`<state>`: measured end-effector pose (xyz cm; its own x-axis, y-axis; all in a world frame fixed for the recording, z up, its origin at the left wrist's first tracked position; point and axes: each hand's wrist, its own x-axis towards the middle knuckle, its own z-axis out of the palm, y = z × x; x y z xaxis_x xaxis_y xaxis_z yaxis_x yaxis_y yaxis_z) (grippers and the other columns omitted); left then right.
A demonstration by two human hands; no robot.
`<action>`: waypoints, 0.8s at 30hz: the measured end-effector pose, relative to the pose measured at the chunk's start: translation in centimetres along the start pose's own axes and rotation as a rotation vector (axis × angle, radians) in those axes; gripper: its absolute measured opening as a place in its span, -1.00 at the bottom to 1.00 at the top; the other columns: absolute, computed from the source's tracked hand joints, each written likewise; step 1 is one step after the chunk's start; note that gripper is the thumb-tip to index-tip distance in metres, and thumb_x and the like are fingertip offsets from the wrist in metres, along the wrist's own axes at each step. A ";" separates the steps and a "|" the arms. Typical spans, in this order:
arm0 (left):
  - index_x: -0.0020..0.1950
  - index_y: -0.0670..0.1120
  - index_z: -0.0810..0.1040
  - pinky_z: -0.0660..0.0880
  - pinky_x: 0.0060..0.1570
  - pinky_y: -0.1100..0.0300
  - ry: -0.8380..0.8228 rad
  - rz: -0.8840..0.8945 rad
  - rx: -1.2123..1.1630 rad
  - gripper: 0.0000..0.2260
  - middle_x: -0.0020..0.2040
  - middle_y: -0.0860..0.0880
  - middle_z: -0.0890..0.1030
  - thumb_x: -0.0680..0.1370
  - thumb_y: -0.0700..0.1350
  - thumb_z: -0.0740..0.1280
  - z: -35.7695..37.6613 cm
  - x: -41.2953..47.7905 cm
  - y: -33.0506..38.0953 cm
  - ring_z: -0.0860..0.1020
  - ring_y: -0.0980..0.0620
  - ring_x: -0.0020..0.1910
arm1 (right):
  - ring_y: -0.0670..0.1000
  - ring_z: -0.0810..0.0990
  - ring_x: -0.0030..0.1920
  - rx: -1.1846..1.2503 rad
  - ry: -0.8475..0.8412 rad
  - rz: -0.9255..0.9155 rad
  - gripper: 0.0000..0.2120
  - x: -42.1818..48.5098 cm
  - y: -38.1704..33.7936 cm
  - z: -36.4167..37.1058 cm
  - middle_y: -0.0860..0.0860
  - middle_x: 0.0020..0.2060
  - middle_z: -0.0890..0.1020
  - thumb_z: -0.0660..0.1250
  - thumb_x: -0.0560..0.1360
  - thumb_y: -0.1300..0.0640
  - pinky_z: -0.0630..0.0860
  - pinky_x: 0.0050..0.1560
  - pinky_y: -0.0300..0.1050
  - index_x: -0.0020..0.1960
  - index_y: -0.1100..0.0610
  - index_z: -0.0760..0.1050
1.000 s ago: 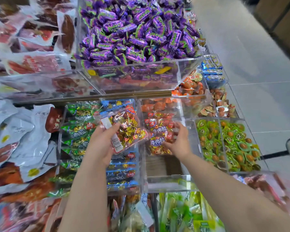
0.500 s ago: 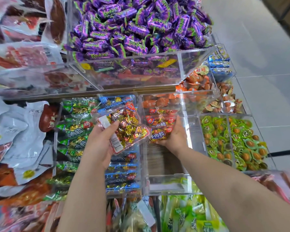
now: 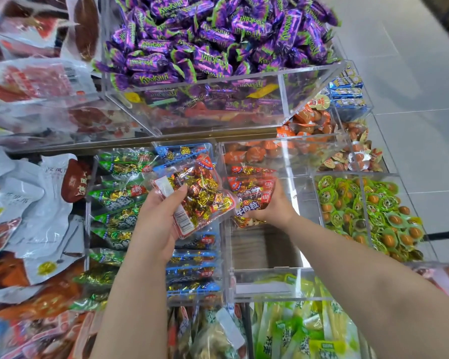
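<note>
The clear candy packet [image 3: 197, 198] is held just left of the acrylic bin [image 3: 265, 257]. The left hand [image 3: 158, 224] grips it, fingers curled round its lower edge, thumb on the label. At the bin's far end, the right hand [image 3: 272, 208] curls its fingers round a stack of red packets [image 3: 252, 190]. Purple candies [image 3: 218, 35] are heaped beyond the bin.

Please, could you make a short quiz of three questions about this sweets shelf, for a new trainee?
1. True or false: the left hand holds a clear packet of gold-wrapped sweets.
2. Choose one. The right hand: A. hangs idle; B. grips the red packets in the clear bin; C. holds a pen.
3. Fill in: the candies heaped in the upper bin have ___ wrappers.
Key: 1 true; 2 B; 3 purple.
</note>
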<state>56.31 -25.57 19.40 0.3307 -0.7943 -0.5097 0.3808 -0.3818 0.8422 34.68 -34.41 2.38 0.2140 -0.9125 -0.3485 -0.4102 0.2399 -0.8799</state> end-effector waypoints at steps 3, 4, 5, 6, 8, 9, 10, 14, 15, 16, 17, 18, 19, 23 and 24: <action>0.07 -0.03 0.50 0.57 -0.46 0.14 0.005 0.002 0.007 -0.91 -0.24 0.04 0.71 0.58 -0.15 0.31 0.1 -0.2 0.1 0.69 0.05 -0.30 | -0.23 0.45 0.12 -0.101 -0.174 -0.036 0.13 0.2 0.4 -1.6 -0.31 0.10 0.41 0.69 -0.01 0.04 0.35 0.12 -0.40 0.25 -0.29 -0.04; 0.07 -0.03 0.50 0.57 -0.45 0.14 0.007 0.001 0.007 -0.91 -0.24 0.04 0.71 0.58 -0.15 0.31 0.1 -0.2 0.1 0.69 0.06 -0.29 | -0.29 0.42 0.09 -0.153 -0.223 -0.040 0.14 0.2 0.4 -2.1 -0.39 0.06 0.35 0.68 0.00 0.03 0.30 0.08 -0.43 0.20 -0.40 -0.10; 0.07 -0.03 0.50 0.57 -0.45 0.14 0.007 0.001 0.007 -0.91 -0.24 0.04 0.71 0.58 -0.15 0.31 0.1 -0.2 0.1 0.69 0.06 -0.29 | -0.27 0.41 0.08 -0.191 -0.240 -0.040 0.13 0.3 0.3 -2.3 -0.42 0.04 0.33 0.68 -0.01 0.01 0.28 0.08 -0.40 0.18 -0.45 -0.09; 0.07 -0.03 0.50 0.57 -0.45 0.15 0.005 -0.001 0.007 -0.92 -0.25 0.04 0.71 0.58 -0.15 0.31 0.1 -0.3 0.2 0.69 0.06 -0.29 | -0.23 0.41 0.09 -0.208 -0.219 -0.039 0.13 0.3 0.2 -2.4 -0.43 0.02 0.33 0.67 -0.03 -0.02 0.29 0.09 -0.36 0.21 -0.45 -0.06; 0.06 -0.03 0.50 0.57 -0.45 0.15 0.002 0.002 0.014 -0.92 -0.25 0.04 0.71 0.58 -0.15 0.31 0.2 -0.4 0.2 0.69 0.06 -0.29 | -0.21 0.43 0.06 -0.186 -0.084 -0.041 0.15 0.3 -0.2 -1.9 -0.48 -0.04 0.37 0.64 -0.09 -0.13 0.31 0.04 -0.39 0.27 -0.39 -0.02; 0.06 -0.03 0.50 0.57 -0.45 0.14 0.003 0.008 0.020 -0.92 -0.24 0.04 0.71 0.58 -0.15 0.31 0.2 -0.4 0.2 0.69 0.06 -0.28 | -0.24 0.44 0.00 -0.178 0.001 -0.052 0.15 0.2 -0.3 -1.5 -0.52 -0.07 0.38 0.61 -0.13 -0.21 0.32 0.01 -0.40 0.29 -0.37 -0.01; 0.05 -0.02 0.51 0.58 -0.45 0.12 0.003 0.018 0.023 -0.93 -0.24 0.04 0.71 0.58 -0.15 0.31 0.3 -0.4 0.3 0.69 0.05 -0.28 | -0.25 0.44 -0.02 -0.174 0.075 -0.062 0.15 0.0 -0.2 -1.0 -0.54 -0.07 0.40 0.56 -0.16 -0.29 0.34 0.03 -0.38 0.28 -0.38 0.00; 0.04 0.00 0.55 0.61 -0.35 0.06 -0.020 0.056 -0.017 -0.90 -0.14 0.01 0.71 0.57 -0.18 0.32 0.9 -0.6 0.3 0.69 0.02 -0.17 | -0.04 0.46 0.25 -0.157 0.152 0.001 0.29 -0.5 0.7 -0.1 -0.19 0.22 0.48 0.57 -0.15 -0.32 0.39 0.28 -0.07 0.42 -0.23 -0.06; 0.05 -0.01 0.55 0.61 -0.30 0.05 -0.034 0.049 -0.042 -0.89 -0.10 -0.01 0.71 0.57 -0.18 0.32 1.1 -0.7 0.4 0.69 0.00 -0.12 | -0.01 0.44 0.30 -0.154 0.137 0.030 0.33 -0.7 0.8 -0.3 -0.13 0.27 0.45 0.59 -0.15 -0.30 0.38 0.31 -0.04 0.43 -0.17 -0.08; 0.07 -0.02 0.56 0.62 -0.23 0.00 -0.050 0.039 -0.065 -0.88 -0.05 -0.03 0.71 0.57 -0.19 0.32 1.3 -0.8 0.4 0.68 -0.02 -0.06 | 0.01 0.40 0.35 -0.145 0.113 0.060 0.37 -0.9 0.7 -0.5 -0.08 0.33 0.41 0.61 -0.15 -0.27 0.36 0.35 0.02 0.46 -0.12 -0.11; 0.08 -0.02 0.56 0.62 -0.11 -0.06 -0.062 0.026 -0.089 -0.87 0.00 -0.05 0.69 0.56 -0.19 0.32 1.7 -1.0 0.4 0.66 -0.05 0.01 | 0.03 0.35 0.38 -0.132 0.090 0.086 0.41 -1.2 0.6 -0.8 -0.03 0.38 0.36 0.63 -0.15 -0.22 0.33 0.37 0.07 0.48 -0.08 -0.14; 0.08 -0.03 0.56 0.59 0.02 -0.11 -0.069 0.013 -0.109 -0.87 0.04 -0.07 0.67 0.56 -0.20 0.32 2.1 -1.2 0.4 0.63 -0.08 0.06 | 0.05 0.30 0.42 -0.120 0.074 0.104 0.45 -1.6 0.4 -1.1 0.02 0.42 0.30 0.65 -0.14 -0.17 0.30 0.39 0.11 0.49 -0.05 -0.18; 0.06 -0.03 0.56 0.54 0.10 -0.12 -0.078 0.004 -0.126 -0.88 0.05 -0.09 0.64 0.55 -0.20 0.32 2.4 -1.4 0.3 0.61 -0.09 0.07 | 0.07 0.25 0.45 -0.111 0.064 0.125 0.47 -2.1 0.3 -1.4 0.05 0.46 0.23 0.67 -0.11 -0.12 0.26 0.42 0.13 0.51 -0.02 -0.24; 0.00 -0.07 0.56 0.61 -0.23 -0.01 -0.153 -0.080 -0.183 -0.92 -0.09 -0.09 0.64 0.52 -0.16 0.35 3.4 -2.3 0.1 0.62 -0.11 -0.12 | 0.10 0.05 0.50 -0.110 0.010 0.221 0.43 -5.1 -0.3 -2.4 0.10 0.52 -0.01 0.66 0.09 0.05 0.13 0.47 0.09 0.49 0.07 -0.41; 0.07 -0.12 0.57 0.62 -0.17 -0.06 -0.189 -0.129 -0.221 -0.83 -0.04 -0.12 0.66 0.50 -0.13 0.37 3.5 -2.4 0.1 0.64 -0.14 -0.07 | 0.10 0.03 0.51 -0.119 0.026 0.200 0.36 -6.2 -1.0 -2.6 0.09 0.52 -0.03 0.64 0.14 0.04 0.11 0.48 0.08 0.51 0.07 -0.37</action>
<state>52.51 -25.34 21.31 0.1094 -0.8277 -0.5503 0.5940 -0.3895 0.7039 31.43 -29.89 6.22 0.0957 -0.8591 -0.5028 -0.5441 0.3778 -0.7491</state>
